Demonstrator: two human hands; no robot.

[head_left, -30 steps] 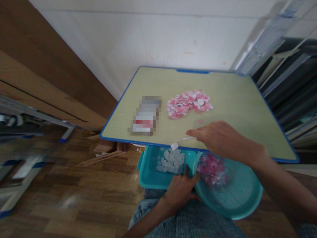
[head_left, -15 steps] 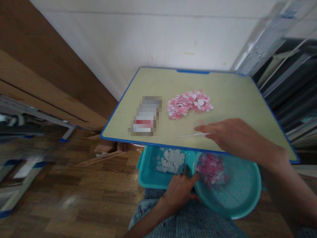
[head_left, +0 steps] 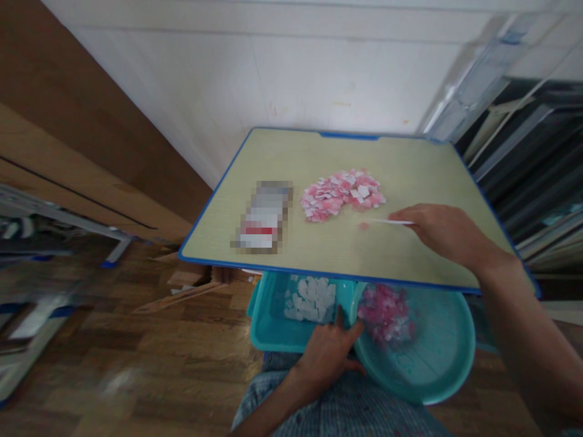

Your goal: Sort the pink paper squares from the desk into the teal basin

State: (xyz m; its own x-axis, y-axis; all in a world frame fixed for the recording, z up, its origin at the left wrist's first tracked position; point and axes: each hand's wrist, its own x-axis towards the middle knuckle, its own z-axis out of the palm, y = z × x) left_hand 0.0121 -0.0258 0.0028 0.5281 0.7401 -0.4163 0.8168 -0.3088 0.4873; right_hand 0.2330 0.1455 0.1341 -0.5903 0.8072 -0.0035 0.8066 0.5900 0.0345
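Observation:
My right hand [head_left: 439, 233] is closed on a thin white pointed stick [head_left: 389, 221], held just over the cream tabletop [head_left: 273, 152]. Close to the stick's tip lies one small pink piece [head_left: 363, 226]. Beyond it, a spread pile of small pink and white flakes [head_left: 341, 193] covers the middle of the table. Below the table's front edge, my left hand [head_left: 330, 349] grips the left rim of a round teal basin [head_left: 444, 358], its thumb over the edge and index finger towards a rectangular teal tub [head_left: 277, 334]. Wet-looking darker pink pieces [head_left: 387, 309] lie in the basin.
White flat pieces [head_left: 312, 298] lie in the tub. A blurred-out rectangular object [head_left: 264, 215] rests on the table's left side. Brown cardboard [head_left: 91, 121] stands at left, with a metal frame below. Dark panels [head_left: 537, 145] lean at right, and a white wall rises behind.
My right hand and the white stick have moved away from me and slightly right, from near the table's front edge to beside the small pink piece. My left hand stays on the basin.

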